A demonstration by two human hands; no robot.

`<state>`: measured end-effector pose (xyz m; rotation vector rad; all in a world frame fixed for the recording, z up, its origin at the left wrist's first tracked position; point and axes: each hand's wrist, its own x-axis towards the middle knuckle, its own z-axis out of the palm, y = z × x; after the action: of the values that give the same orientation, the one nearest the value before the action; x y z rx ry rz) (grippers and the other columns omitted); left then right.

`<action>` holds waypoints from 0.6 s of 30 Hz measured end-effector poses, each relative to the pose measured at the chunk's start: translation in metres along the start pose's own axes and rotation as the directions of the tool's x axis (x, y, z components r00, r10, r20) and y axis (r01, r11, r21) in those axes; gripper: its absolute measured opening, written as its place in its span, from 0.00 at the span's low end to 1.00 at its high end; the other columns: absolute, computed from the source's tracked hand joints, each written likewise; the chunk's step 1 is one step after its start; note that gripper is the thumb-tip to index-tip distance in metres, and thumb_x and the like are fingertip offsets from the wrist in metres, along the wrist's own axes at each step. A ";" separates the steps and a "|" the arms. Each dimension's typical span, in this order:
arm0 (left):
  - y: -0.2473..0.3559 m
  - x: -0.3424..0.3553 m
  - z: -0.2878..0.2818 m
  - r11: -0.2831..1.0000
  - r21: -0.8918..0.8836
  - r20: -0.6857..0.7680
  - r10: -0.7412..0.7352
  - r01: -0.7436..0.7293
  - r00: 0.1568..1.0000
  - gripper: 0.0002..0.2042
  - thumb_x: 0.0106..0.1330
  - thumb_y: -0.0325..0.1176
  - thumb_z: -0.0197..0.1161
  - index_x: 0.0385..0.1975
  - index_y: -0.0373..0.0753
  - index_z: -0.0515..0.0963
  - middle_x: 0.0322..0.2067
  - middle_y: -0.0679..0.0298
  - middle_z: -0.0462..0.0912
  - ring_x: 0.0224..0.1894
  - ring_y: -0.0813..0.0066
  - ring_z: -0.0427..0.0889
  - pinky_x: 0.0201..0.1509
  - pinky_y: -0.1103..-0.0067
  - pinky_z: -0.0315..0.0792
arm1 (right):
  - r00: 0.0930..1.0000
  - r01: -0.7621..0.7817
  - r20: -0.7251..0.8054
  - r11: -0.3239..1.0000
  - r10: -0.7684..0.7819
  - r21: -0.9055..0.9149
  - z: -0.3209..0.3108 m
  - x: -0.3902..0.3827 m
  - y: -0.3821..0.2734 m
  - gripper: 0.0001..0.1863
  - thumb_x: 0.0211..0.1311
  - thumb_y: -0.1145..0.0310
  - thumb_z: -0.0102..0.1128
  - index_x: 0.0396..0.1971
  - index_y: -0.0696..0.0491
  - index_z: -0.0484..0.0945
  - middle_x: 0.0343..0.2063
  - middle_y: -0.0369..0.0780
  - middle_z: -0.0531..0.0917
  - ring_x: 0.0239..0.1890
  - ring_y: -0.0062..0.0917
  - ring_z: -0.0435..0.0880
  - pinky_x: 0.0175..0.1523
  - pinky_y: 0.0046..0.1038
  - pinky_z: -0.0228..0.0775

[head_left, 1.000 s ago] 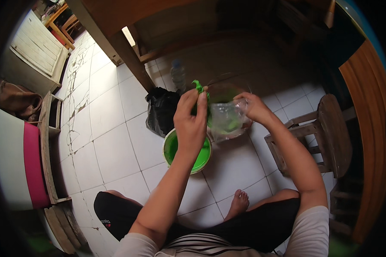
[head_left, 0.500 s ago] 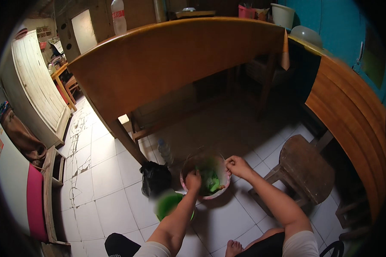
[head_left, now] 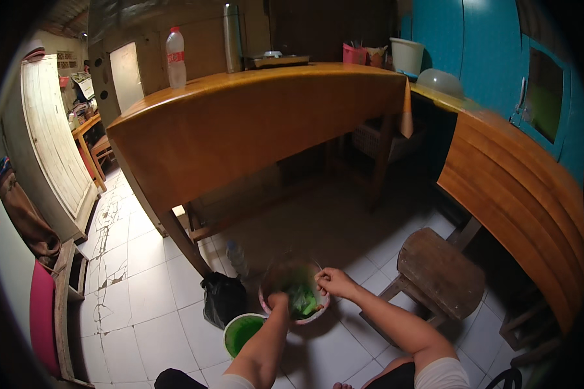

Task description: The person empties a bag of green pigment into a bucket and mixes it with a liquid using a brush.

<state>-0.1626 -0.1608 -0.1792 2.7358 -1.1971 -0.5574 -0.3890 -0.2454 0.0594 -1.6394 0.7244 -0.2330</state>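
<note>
A round bucket with a pinkish rim stands on the floor, and bright green leafy-looking stuff lies inside it. Into its left side reaches my left hand, whose fingers are hidden in the shadow. My right hand is closed at the right side of the rim, thumb and fingers bent together on it. Under my left forearm, a green pail with a pale rim is partly covered.
A black plastic bag and a clear bottle stand left of the bucket. A wooden stool is at the right. Beyond rises a tall table with a brown cover. Pale tiles, some cracked, form the floor.
The whole view has tilted upward, showing more of the tabletop. My left hand has dipped a little further into the bucket; my right hand stays at its rim.
</note>
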 end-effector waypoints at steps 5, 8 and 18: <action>0.063 -0.051 -0.033 -0.145 -0.929 0.371 -0.371 0.342 0.851 0.16 0.70 0.38 0.52 0.48 0.34 0.79 0.44 0.53 0.83 0.41 0.56 0.85 0.44 0.60 0.79 | 0.999 -0.023 0.034 0.997 0.026 -0.076 0.008 -0.001 0.000 0.10 0.68 0.69 0.55 0.43 0.59 0.77 0.30 0.38 0.84 0.25 0.17 0.82 0.33 0.21 0.76; 0.093 -0.099 -0.087 -0.244 -0.912 0.381 -0.199 0.331 0.903 0.18 0.71 0.39 0.52 0.52 0.32 0.75 0.46 0.53 0.80 0.39 0.59 0.84 0.41 0.61 0.79 | 1.000 0.014 -0.018 0.997 -0.015 -0.081 0.007 -0.001 0.002 0.11 0.68 0.68 0.56 0.43 0.60 0.77 0.31 0.38 0.85 0.25 0.17 0.82 0.33 0.22 0.76; -0.049 -0.160 -0.305 0.828 -0.256 -0.176 0.467 -0.498 0.867 0.24 0.72 0.52 0.52 0.41 0.34 0.80 0.34 0.48 0.85 0.34 0.52 0.86 0.42 0.64 0.78 | 0.918 0.391 0.195 0.710 -0.345 -0.585 0.085 -0.022 0.004 0.15 0.66 0.58 0.58 0.42 0.54 0.78 0.32 0.46 0.82 0.38 0.37 0.84 0.45 0.38 0.76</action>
<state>-0.1157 -0.0270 0.1381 2.0724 -1.5610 -0.4701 -0.3622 -0.1631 0.0432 -2.4189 0.4180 -0.2333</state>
